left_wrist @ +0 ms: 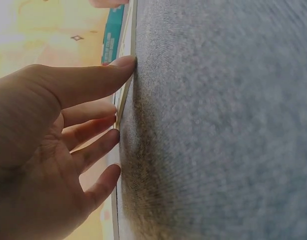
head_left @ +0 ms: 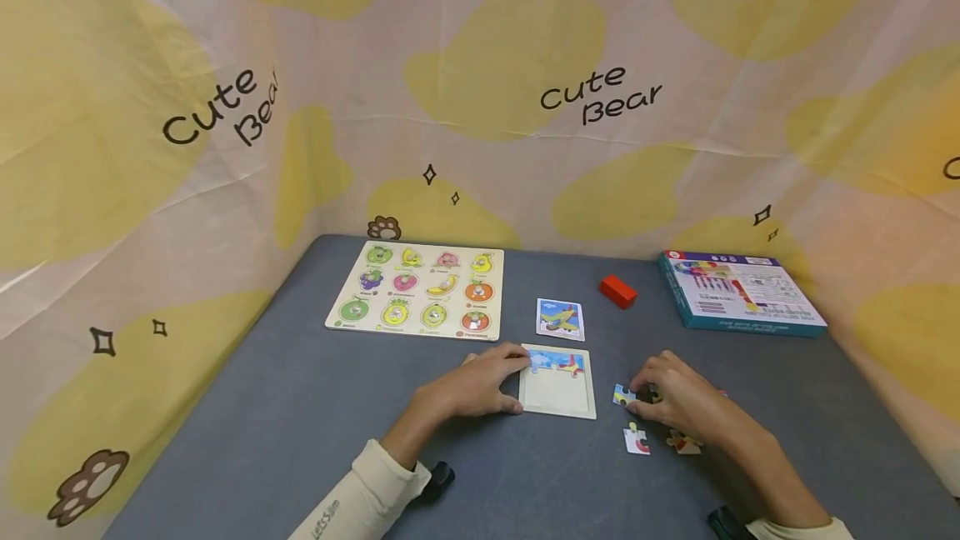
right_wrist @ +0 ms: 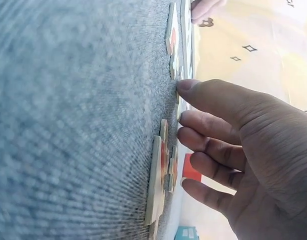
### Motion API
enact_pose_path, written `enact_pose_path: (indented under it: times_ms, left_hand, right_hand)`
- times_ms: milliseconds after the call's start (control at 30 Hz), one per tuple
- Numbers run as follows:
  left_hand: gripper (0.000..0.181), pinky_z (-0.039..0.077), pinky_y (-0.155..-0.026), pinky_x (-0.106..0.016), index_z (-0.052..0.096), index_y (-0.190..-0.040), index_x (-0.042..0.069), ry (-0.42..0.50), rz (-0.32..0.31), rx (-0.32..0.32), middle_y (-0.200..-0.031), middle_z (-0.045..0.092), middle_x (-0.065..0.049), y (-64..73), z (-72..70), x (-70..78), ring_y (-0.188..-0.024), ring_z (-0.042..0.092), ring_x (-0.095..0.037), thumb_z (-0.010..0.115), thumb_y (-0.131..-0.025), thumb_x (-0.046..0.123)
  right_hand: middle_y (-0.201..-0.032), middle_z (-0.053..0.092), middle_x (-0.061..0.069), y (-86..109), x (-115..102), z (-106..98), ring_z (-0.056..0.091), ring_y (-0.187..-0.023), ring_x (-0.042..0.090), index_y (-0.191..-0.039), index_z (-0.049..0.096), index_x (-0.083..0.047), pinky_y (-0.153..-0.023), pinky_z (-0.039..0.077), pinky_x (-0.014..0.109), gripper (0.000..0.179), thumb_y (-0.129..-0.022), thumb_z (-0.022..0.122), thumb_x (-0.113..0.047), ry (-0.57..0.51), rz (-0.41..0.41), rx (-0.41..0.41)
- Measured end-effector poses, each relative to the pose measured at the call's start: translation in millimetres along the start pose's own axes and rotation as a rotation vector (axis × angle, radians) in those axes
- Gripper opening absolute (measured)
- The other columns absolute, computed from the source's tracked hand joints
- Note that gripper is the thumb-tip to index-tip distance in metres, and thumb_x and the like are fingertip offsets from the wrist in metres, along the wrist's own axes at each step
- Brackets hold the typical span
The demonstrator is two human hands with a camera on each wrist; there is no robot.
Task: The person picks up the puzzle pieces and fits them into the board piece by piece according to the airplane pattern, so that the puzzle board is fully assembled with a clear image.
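My left hand (head_left: 480,382) rests at the left side of a pale wooden puzzle tray (head_left: 558,405), thumb at the near corner and fingers by the far one. In the left wrist view its fairly straight fingers (left_wrist: 96,150) touch the tray's edge. The tray holds a top strip of sky-blue pieces. My right hand (head_left: 678,394) pinches a blue and yellow puzzle piece (head_left: 622,395) between thumb and index finger, low over the table. Nearer me lies a white and red puzzle piece (head_left: 637,440). More loose pieces (head_left: 684,442) lie under and beside the right hand, partly hidden.
An airplane picture card (head_left: 560,320) lies behind the tray. Farther left is a fruit board (head_left: 416,290). A red block (head_left: 618,291) and a boxed game (head_left: 742,294) stand at the back right. Printed cloth walls (head_left: 480,107) close off the grey table (head_left: 300,423).
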State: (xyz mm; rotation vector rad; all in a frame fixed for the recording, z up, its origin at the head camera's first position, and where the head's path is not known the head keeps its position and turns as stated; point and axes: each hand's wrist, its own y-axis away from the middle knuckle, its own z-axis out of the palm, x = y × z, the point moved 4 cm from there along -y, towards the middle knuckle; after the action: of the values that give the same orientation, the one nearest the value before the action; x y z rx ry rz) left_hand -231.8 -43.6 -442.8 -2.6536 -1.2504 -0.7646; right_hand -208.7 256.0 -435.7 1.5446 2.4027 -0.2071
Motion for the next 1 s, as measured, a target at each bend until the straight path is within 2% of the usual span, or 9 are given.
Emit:
enact_pose_path:
  times_ms: [133, 367, 633, 900, 1000]
  left_hand:
    - [0.070, 0.039, -0.110, -0.048, 0.053, -0.156, 0.008, 0.008, 0.004, 0.003, -0.161, 0.047, -0.004, 0.0, -0.4, 0.1, -0.150, 0.043, -0.021, 0.081, -0.096, 0.028]
    - [0.070, 0.038, -0.112, -0.049, 0.052, -0.157, 0.009, 0.027, -0.021, -0.006, -0.162, 0.046, -0.003, 0.0, 0.7, -2.8, -0.150, 0.042, -0.020, 0.080, -0.096, 0.029]
    - [0.071, 0.037, -0.113, -0.050, 0.051, -0.158, 0.011, 0.035, -0.037, -0.010, -0.163, 0.045, -0.002, -1.2, 1.6, -4.2, -0.151, 0.041, -0.021, 0.080, -0.096, 0.030]
    - [0.071, 0.037, -0.113, -0.050, 0.052, -0.157, 0.011, 0.041, -0.040, -0.006, -0.163, 0.046, -0.002, -2.4, 0.8, -3.7, -0.151, 0.041, -0.021, 0.080, -0.096, 0.031]
    - [0.070, 0.037, -0.113, -0.050, 0.052, -0.157, 0.011, 0.041, -0.036, -0.004, -0.162, 0.046, -0.002, -2.9, 1.0, -3.8, -0.151, 0.041, -0.021, 0.080, -0.096, 0.032]
  right_hand:
    - [-0.099, 0.066, -0.009, -0.6, -0.1, -0.8, 0.053, -0.099, 0.015, -0.099, 0.080, -0.020, -0.085, 0.052, 0.041, 0.018, -0.089, 0.086, -0.035, 0.014, -0.002, 0.023]
    - [-0.099, 0.066, -0.012, -10.0, -11.8, -5.3, 0.053, -0.100, 0.013, -0.099, 0.080, -0.022, -0.086, 0.053, 0.041, 0.017, -0.090, 0.086, -0.035, 0.011, -0.057, 0.099]
    - [-0.104, 0.069, -0.009, -33.2, -31.1, -1.2, 0.052, -0.101, 0.013, -0.104, 0.081, -0.020, -0.084, 0.052, 0.035, 0.023, -0.090, 0.086, -0.037, -0.016, -0.102, 0.083]
    - [-0.098, 0.068, -0.008, -53.4, -55.4, 3.8, 0.053, -0.099, 0.014, -0.100, 0.081, -0.016, -0.084, 0.051, 0.036, 0.020, -0.089, 0.087, -0.031, -0.020, -0.241, 0.111]
    - [-0.098, 0.069, -0.008, -59.1, -63.5, 7.3, 0.054, -0.099, 0.014, -0.099, 0.081, -0.015, -0.086, 0.051, 0.037, 0.018, -0.089, 0.086, -0.029, -0.017, -0.265, 0.107]
